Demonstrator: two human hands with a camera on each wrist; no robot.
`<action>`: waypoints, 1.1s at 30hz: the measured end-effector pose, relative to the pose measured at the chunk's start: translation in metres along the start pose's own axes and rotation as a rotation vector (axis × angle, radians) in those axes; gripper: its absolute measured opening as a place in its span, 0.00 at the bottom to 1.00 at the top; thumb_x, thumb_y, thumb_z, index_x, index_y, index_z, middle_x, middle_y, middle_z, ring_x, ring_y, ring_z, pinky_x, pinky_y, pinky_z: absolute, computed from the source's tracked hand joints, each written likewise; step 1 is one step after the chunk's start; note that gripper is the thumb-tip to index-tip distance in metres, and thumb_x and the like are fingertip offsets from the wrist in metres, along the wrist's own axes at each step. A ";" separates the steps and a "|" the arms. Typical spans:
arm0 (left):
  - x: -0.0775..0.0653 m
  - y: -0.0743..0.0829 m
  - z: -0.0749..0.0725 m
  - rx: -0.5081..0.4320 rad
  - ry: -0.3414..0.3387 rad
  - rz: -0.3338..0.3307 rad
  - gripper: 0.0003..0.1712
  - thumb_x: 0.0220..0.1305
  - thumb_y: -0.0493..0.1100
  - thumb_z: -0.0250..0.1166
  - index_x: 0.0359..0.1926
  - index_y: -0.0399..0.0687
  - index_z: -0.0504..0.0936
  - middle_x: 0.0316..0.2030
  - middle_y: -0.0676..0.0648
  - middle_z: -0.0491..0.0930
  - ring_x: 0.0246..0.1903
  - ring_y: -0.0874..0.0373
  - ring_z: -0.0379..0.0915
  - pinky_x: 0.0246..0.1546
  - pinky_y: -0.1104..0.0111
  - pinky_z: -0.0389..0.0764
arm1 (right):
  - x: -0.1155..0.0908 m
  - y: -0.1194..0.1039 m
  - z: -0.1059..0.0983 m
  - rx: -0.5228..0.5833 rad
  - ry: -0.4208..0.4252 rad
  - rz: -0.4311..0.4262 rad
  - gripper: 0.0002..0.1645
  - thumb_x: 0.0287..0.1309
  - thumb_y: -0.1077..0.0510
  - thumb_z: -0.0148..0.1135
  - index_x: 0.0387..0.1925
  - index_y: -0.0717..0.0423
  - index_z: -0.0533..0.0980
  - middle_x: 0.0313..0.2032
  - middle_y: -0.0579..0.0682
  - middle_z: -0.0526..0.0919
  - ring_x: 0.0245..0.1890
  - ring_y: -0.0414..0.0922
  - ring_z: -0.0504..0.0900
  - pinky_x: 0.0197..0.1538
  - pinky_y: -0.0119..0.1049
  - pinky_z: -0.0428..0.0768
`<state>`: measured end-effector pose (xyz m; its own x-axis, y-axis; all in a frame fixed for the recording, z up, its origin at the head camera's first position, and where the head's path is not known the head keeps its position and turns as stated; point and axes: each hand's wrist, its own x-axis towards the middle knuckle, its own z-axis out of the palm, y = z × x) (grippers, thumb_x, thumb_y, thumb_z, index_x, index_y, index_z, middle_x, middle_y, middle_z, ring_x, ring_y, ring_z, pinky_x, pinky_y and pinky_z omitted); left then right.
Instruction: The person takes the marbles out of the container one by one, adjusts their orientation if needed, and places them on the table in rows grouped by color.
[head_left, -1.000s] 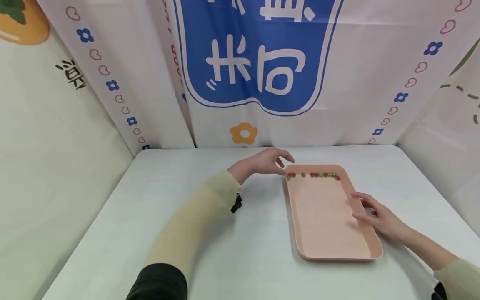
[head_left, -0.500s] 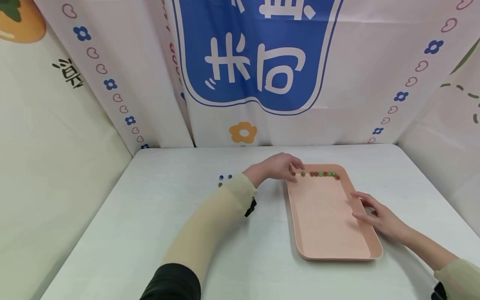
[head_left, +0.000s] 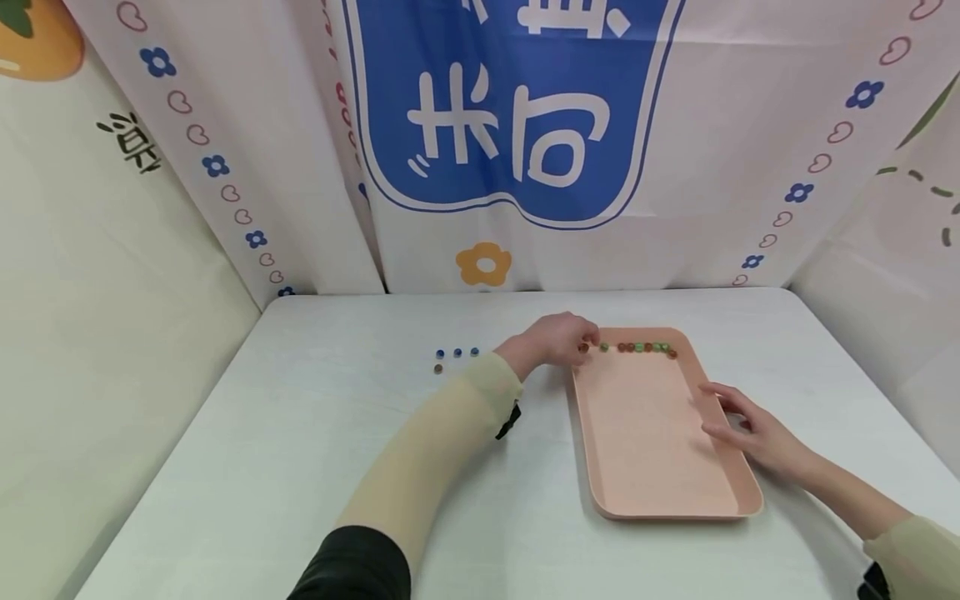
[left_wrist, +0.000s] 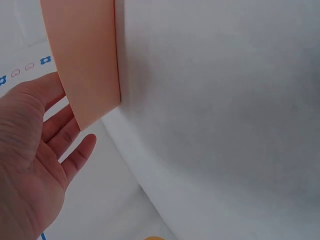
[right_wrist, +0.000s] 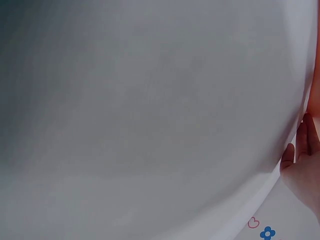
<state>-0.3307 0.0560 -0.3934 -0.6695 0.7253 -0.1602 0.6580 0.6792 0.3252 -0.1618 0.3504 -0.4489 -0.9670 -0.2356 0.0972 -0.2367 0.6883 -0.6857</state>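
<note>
a peach-pink rectangular tray (head_left: 660,442) lies at four o'clock on a white table (head_left: 262,467); red-brown and green beads (head_left: 639,347) line its twelve o'clock edge; the left hand (head_left: 557,337) bends over its eleven o'clock corner, and i cannot tell whether it pinches anything; well apart, the right hand (head_left: 757,437) rests relaxed fingers on the three o'clock rim; three blue beads (head_left: 457,353) and a brownish bead (head_left: 438,368) sit on the table toward the tray's ten o'clock.

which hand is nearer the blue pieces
Left. The left hand is right of the blue pieces, at the far-left corner of the tray; the right hand is farther right, at its right rim.
</note>
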 end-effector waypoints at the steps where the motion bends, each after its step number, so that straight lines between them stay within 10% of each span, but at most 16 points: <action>1: 0.000 0.001 0.000 0.000 -0.002 -0.004 0.15 0.64 0.41 0.65 0.52 0.48 0.80 0.40 0.53 0.80 0.36 0.62 0.70 0.38 0.71 0.72 | 0.000 0.000 0.000 -0.002 0.000 0.005 0.36 0.63 0.57 0.63 0.69 0.58 0.60 0.63 0.64 0.65 0.55 0.33 0.65 0.48 0.23 0.65; 33: 0.008 0.007 0.021 -0.061 0.062 -0.076 0.10 0.60 0.30 0.63 0.33 0.51 0.82 0.31 0.55 0.77 0.32 0.61 0.70 0.32 0.74 0.71 | 0.000 0.000 0.001 0.021 0.007 -0.011 0.36 0.63 0.60 0.63 0.68 0.60 0.60 0.62 0.64 0.66 0.51 0.20 0.61 0.47 0.21 0.65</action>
<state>-0.3242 0.0693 -0.4120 -0.7381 0.6622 -0.1290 0.5833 0.7225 0.3711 -0.1615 0.3496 -0.4493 -0.9650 -0.2383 0.1094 -0.2451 0.6714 -0.6994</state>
